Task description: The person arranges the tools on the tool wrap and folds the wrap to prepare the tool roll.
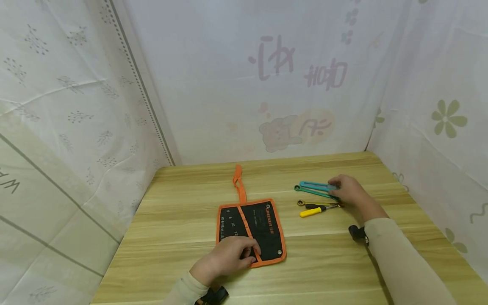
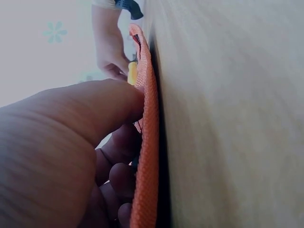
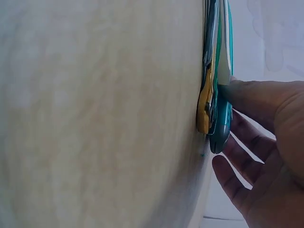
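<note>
A black pouch [image 1: 267, 228] with orange edging lies flat on the wooden table, its strap pointing away. My left hand [image 1: 232, 254] rests on the pouch's near left part, thumb against the orange edge [image 2: 149, 142] in the left wrist view. To the right lie a blue tool [image 1: 314, 185], a green ratchet wrench [image 1: 314, 192], a yellow-ringed wrench [image 1: 301, 203] and a yellow-handled screwdriver [image 1: 311, 212]. My right hand [image 1: 348, 190] pinches the right end of the blue tool; in the right wrist view thumb and fingers sit at the teal end [image 3: 220, 128].
The wooden table [image 1: 171, 220] reaches back to a printed white cloth [image 1: 213, 84]. More patterned cloth hangs at the left [image 1: 76, 127] and right [image 1: 438, 127]. A black wrist device [image 1: 357, 232] is beside the right sleeve.
</note>
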A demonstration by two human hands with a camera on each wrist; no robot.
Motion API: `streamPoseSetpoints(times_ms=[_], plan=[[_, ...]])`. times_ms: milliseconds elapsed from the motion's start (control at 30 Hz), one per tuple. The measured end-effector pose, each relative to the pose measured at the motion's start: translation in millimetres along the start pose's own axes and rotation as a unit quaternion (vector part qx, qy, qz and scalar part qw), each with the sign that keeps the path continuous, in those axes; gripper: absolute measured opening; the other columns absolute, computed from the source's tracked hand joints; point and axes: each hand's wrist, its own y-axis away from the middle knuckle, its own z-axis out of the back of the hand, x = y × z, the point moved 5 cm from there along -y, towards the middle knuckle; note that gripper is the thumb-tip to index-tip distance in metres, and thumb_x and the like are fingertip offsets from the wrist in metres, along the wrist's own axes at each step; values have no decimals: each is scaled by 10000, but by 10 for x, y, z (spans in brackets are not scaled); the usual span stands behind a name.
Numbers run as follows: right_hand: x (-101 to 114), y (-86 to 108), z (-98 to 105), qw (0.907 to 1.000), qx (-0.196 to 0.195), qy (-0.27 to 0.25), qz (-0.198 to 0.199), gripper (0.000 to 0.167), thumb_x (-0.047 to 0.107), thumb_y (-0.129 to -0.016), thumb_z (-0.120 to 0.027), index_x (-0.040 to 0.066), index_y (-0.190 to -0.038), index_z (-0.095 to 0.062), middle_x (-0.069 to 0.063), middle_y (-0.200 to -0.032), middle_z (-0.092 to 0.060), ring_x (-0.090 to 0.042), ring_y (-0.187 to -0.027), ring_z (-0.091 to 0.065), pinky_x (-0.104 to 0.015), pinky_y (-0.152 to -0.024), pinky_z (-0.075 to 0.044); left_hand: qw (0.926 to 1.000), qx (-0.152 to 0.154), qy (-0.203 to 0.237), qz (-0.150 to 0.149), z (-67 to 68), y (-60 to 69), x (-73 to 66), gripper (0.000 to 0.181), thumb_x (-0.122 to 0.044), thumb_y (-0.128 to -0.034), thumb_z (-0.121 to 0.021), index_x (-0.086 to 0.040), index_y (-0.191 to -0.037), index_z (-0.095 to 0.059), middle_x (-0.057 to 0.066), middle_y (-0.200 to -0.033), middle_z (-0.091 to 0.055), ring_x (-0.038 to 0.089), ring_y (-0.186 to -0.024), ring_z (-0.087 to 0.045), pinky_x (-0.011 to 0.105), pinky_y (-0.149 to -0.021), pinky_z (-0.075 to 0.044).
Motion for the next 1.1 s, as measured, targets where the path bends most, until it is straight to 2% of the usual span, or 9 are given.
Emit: streamPoseSetpoints(times_ms=[267,600,1100], plan=[[13,-14,-2,9995,98,284,-38,394,98,-984,-742,-47,-1343,-666,-267,-1320,-590,-478,-1213,-571,-621,-1018,-468,10000,41,40,46,-6,-6,10,170,-195,-977,-765,-320,-1085,-724,-209,-688,-500,-44,-588,-438,177,-583,-394],[16,-18,-17,9991,110,403,-15,403,93,-983,-743,-60,-1346,-659,-274,-1307,-587,-493,-1217,-566,-630,-1023,-463,10000,-21,72,12,1,3,9,180,-185,-969,-772,-316,-1082,-723,-205,-684,-492,-47,-588,-435,173,-582,-390],[29,11,-21,9964,92,827,160,384,141,-1022,-702,-35,-1358,-643,-181,-1214,-606,-418,-1120,-606,-610,-952,-495,9999,-17,98,57,2,2,10,172,-194,-969,-772,-323,-1075,-727,-213,-691,-505,-53,-590,-443,171,-601,-411]])
